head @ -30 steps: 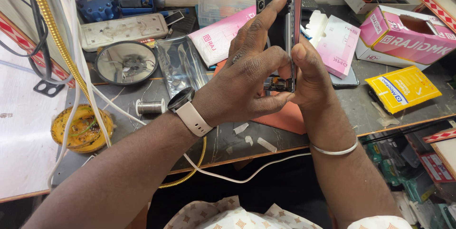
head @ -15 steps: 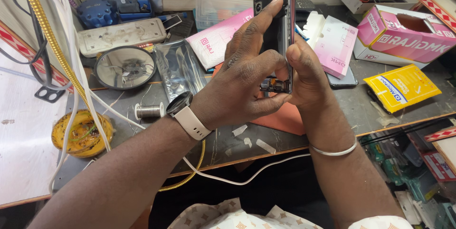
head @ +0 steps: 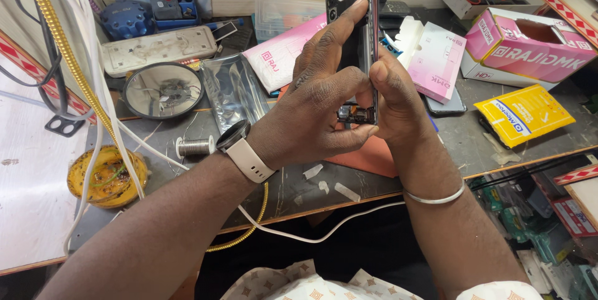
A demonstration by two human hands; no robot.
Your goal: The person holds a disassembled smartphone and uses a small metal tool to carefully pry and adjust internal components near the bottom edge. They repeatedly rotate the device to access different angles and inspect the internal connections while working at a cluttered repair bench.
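The opened phone stands upright above the bench, its lower half hidden behind both hands. The left hand wraps its back, fingers closed around it; the right hand pinches its edge. Behind, an open pink box has an interior too dark to make out.

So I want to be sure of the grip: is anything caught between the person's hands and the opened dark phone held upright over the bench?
Nothing visible. The left hand wraps the opened dark phone from the left, the right hand presses its right edge, both with bare fingers straight on it. The contact behind the fingers is hidden.
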